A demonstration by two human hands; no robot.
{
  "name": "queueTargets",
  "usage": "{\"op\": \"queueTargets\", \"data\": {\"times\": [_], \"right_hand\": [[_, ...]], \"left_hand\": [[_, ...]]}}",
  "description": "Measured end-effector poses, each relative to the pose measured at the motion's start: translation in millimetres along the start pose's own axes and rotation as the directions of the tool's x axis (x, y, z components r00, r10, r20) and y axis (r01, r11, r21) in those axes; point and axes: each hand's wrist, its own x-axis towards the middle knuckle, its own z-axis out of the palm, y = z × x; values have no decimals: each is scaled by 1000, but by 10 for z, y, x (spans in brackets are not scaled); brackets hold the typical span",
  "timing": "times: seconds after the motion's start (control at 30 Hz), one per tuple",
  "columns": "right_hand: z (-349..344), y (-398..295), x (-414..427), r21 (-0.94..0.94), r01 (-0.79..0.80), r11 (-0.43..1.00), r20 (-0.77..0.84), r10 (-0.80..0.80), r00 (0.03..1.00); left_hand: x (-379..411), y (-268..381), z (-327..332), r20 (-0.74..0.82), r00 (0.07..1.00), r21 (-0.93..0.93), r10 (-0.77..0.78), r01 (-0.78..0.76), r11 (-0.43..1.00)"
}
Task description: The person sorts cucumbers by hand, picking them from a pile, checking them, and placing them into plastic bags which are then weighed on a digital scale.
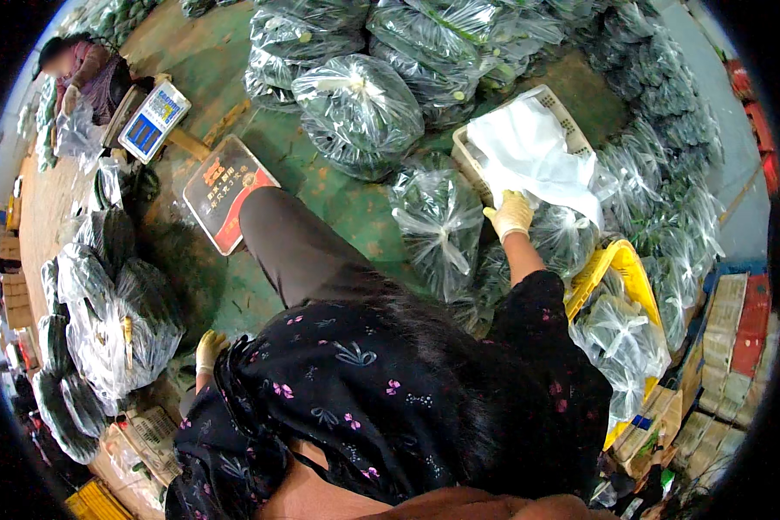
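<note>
My right hand point(513, 213), in a pale yellow glove, reaches to the near edge of a cream plastic crate point(465, 153), at the hanging white plastic sheets point(523, 146). Whether its fingers grip the sheet is unclear. Also gloved, my left hand point(210, 351) is low beside my body at the left, with its fingers partly hidden and nothing visible in it. A knotted clear plastic bag of green produce point(439, 227) stands just left of my right hand. Ahead of my knee is a platform scale's plate point(224, 188), with its display unit point(154, 121) behind it.
Large filled plastic bags point(361, 114) stand at the top, with more bags point(663, 84) piled at the right. A yellow crate point(624, 260) holds bags near my right elbow. Long bagged bundles point(130, 312) lie at the left. Another person point(88, 71) bends over a clear bag at the upper left.
</note>
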Motion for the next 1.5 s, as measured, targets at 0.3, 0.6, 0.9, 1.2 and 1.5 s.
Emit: {"op": "queueTargets", "data": {"times": [0.3, 0.6, 0.9, 1.2, 1.5], "right_hand": [[-32, 14, 504, -215, -61, 975, 42, 72, 997], [-302, 926, 1128, 103, -69, 992, -114, 81, 990], [-417, 865, 1085, 258, -91, 962, -120, 125, 985], [-203, 498, 727, 235, -44, 971, -180, 88, 980], [5, 311, 451, -22, -11, 1000, -80, 9, 997]], "left_hand": [[-401, 117, -13, 294, 919, -954, -263, 268, -132], [-267, 1243, -358, 211, 751, -951, -626, 306, 47], [-290, 1294, -344, 208, 697, -929, -686, 360, 84], [-286, 1268, -364, 209, 745, -914, -633, 380, 145], [-286, 1276, -281, 185, 758, -908, -626, 376, 186]]}}
